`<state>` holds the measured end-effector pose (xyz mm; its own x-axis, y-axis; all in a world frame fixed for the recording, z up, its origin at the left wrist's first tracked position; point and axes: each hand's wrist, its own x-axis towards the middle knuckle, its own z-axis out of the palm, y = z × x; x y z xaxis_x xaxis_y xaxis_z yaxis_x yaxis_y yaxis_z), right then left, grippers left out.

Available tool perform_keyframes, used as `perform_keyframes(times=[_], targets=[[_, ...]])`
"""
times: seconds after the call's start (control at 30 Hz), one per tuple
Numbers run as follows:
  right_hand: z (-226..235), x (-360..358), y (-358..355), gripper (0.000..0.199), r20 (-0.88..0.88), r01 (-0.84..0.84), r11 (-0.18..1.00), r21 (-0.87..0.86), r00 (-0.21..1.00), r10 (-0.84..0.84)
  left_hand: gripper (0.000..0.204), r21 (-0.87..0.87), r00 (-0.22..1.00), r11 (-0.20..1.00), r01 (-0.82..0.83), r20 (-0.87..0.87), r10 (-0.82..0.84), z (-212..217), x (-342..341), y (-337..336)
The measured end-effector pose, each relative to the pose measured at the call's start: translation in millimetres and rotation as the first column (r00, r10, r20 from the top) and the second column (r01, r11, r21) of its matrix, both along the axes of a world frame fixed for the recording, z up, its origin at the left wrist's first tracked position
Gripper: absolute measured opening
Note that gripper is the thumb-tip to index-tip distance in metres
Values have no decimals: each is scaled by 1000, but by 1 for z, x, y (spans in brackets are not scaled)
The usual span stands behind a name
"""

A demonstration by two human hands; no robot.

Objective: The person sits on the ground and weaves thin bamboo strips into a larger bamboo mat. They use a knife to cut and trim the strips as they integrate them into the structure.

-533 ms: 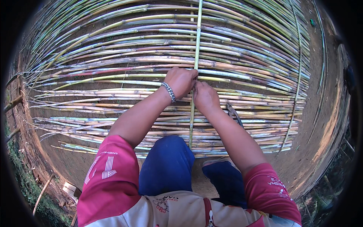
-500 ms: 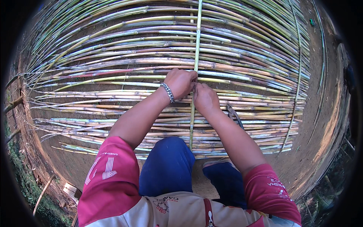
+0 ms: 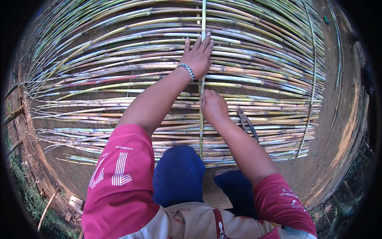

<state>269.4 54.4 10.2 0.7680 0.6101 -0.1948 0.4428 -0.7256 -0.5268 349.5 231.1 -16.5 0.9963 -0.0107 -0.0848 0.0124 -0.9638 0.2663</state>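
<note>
Long thin bamboo poles (image 3: 131, 64) lie side by side across the ground, greenish far off and tan nearer me. A narrow crosspiece (image 3: 201, 131) runs over them, away from my knees. My left hand (image 3: 198, 57), with a chain bracelet on the wrist, lies palm down with fingers spread on the poles and against the crosspiece. Nearer to me, my right hand (image 3: 215, 106) is closed in a fist right beside the crosspiece; whatever its fingers grip is hidden. Pincers (image 3: 248, 126) rest on the poles, handles toward me, to the right of that hand.
A second crosspiece (image 3: 313, 75) spans the poles' right ends. Loose thin poles (image 3: 339, 65) lie on bare soil beyond it, near a small green object (image 3: 326, 19). At lower left are a wooden block (image 3: 76, 202) and a stick (image 3: 48, 209). My bent knee (image 3: 179, 169) touches the near poles.
My left hand has left the right one, moved farther away along the crosspiece and spread its fingers. The right hand stays closed at nearly the same spot.
</note>
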Motion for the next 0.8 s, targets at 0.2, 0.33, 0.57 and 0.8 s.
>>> perform_keyframes(times=[0.2, 0.33, 0.57, 0.8], targets=[[3, 2, 0, 5, -42, 28, 1000, -14, 999, -28, 70, 40, 978, 987, -157, -135, 161, 32, 20, -21], [4, 1, 3, 6, -77, 23, 1000, -12, 997, -24, 71, 15, 986, 986, -168, -21, 168, 9, 23, -25], [20, 17, 9, 10, -230, -75, 976, -204, 973, 26, 74, -91, 980, 978, -189, 43, 194, 0, 18, -30], [23, 26, 13, 11, -367, -93, 965, -246, 930, -4, 67, -158, 982, 975, -156, 83, 171, -3, 19, -25]])
